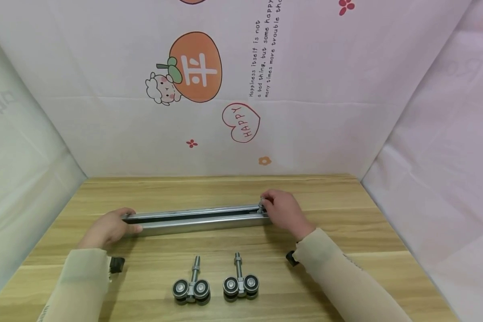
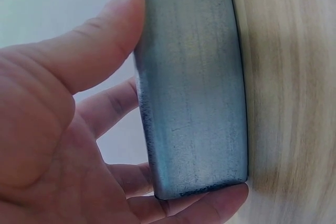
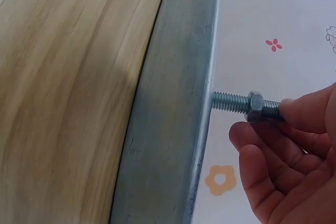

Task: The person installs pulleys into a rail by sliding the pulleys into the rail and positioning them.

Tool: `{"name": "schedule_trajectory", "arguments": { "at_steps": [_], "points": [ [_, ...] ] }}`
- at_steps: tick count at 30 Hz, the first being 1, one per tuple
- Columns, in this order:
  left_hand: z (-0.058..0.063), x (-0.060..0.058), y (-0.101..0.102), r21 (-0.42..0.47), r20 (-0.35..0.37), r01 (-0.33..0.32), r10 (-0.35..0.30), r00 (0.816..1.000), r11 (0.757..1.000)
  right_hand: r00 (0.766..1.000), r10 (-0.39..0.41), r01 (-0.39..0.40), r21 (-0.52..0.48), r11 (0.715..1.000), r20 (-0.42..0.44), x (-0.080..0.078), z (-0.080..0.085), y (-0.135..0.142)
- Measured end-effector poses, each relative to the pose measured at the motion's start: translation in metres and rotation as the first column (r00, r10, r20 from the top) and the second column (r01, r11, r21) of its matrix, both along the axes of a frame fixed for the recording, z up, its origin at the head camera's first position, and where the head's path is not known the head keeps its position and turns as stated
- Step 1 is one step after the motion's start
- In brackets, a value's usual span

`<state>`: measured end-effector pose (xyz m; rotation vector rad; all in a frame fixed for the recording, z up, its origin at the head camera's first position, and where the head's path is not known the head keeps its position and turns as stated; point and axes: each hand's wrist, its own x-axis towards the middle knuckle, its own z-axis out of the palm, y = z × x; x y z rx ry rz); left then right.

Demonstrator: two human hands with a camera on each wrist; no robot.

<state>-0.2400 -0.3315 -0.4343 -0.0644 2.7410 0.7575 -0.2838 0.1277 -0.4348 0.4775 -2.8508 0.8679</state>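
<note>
A long silver metal rail [image 1: 201, 225] lies across the table with its slot facing up. My left hand [image 1: 110, 226] grips its left end, thumb against the near wall; in the left wrist view several fingers reach the end of the rail [image 2: 194, 93]. Near the right end, my right hand [image 1: 285, 212] pinches the tip of an upright threaded bolt [image 3: 231, 102] between thumb and fingers. A hex nut [image 3: 255, 106] sits partway along that bolt, whose lower end is hidden inside the rail. Closer to me, two roller trolleys, left [image 1: 191, 290] and right [image 1: 240, 286], rest on the table.
Both loose trolleys lie with their bolts pointing away from me. The wooden table [image 1: 177, 190] meets a printed white cloth wall [image 1: 116, 134] at the back. More white cloth hangs at the left [image 1: 20, 147] and right [image 1: 438, 156].
</note>
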Motion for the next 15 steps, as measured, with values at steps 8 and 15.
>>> {"name": "schedule_trajectory", "arguments": {
  "at_steps": [8, 15],
  "points": [
    [0.001, 0.001, 0.0, -0.002, -0.001, 0.003, -0.003, 1.0, 1.0, 1.0, 0.006, -0.006, 0.001, 1.0, -0.016, 0.001, 0.002, -0.004],
    [-0.001, 0.001, 0.0, 0.02, -0.003, -0.01, 0.01, 1.0, 1.0, 0.999, 0.024, -0.024, -0.002, 1.0, -0.029, 0.001, 0.002, -0.012]
  ]
}}
